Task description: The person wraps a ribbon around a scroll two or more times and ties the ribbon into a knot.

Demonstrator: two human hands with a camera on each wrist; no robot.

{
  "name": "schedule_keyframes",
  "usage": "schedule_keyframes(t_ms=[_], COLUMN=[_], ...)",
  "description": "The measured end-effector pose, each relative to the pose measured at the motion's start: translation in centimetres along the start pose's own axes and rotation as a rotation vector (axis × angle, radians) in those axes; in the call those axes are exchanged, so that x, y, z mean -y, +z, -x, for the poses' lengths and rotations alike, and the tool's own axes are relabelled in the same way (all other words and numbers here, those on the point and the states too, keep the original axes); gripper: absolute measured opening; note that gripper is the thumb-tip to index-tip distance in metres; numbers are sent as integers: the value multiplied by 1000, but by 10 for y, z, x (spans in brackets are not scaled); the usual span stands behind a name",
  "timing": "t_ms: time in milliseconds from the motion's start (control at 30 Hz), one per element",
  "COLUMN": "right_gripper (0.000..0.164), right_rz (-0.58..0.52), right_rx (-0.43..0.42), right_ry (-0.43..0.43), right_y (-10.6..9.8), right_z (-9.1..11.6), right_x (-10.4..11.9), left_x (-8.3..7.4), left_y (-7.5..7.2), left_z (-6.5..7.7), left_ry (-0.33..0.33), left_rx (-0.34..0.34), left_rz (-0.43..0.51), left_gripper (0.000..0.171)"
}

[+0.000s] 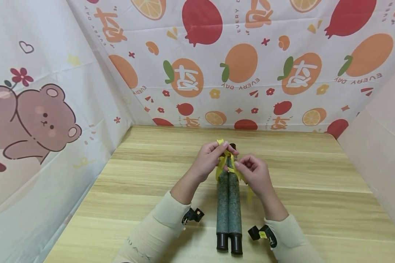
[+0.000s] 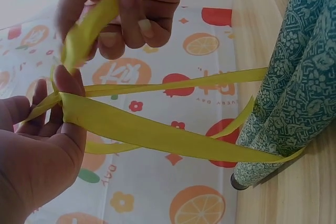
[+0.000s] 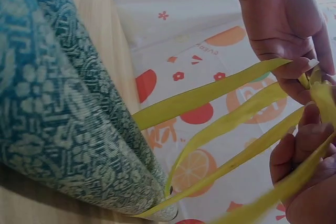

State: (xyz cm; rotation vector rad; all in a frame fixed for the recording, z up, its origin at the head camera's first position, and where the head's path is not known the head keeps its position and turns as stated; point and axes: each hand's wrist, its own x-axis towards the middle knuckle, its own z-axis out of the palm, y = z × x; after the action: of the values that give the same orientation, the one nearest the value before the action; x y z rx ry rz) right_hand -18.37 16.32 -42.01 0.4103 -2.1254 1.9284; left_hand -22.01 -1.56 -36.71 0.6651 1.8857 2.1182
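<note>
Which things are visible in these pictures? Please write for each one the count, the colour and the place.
Patterned rolls: two, blue-green, side by side on the table
Dark caps: two, blackish, at the rolls' near ends
Ribbon: number unclear, yellow, around the rolls and between the hands
Table: one, light wood, underneath
Fruit-print cloth: one, white, red and orange, behind
Bear-print cloth: one, white and brown, left
Wrist cameras: two, black, by the cuffs
Sleeves: two, cream, on the forearms
Left hand: one, bare, pinching ribbon
Right hand: one, bare, pinching ribbon
</note>
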Motion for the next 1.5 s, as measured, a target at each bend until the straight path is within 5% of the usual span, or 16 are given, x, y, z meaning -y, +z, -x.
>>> schedule_keyframes(t_ms=[167, 400, 567, 900, 1300, 1500], right_gripper=[13, 10, 11, 16, 26, 22], right_rz=[129, 77, 105, 378, 598, 549], right_rx=[-7, -9, -18, -160, -261, -232], right_ry=[-39, -89, -137, -115, -341, -381], right_y=[3, 6, 6, 11, 11, 7], right_z=[3, 8, 6, -1, -6, -8], right_x=[-3, 16, -5, -21, -24, -23], left_x=[0, 0, -1, 1, 5, 6], left_y=[2, 1, 1, 5, 9, 7], left_z=[1, 0, 1, 1, 4, 4], left_ry=[6, 16, 21, 14, 22, 54], left_rx=[9, 8, 4, 45, 125, 93], left_rz=[0, -6, -16, -7, -59, -74], left_gripper=[42, 39, 39, 39, 38, 35])
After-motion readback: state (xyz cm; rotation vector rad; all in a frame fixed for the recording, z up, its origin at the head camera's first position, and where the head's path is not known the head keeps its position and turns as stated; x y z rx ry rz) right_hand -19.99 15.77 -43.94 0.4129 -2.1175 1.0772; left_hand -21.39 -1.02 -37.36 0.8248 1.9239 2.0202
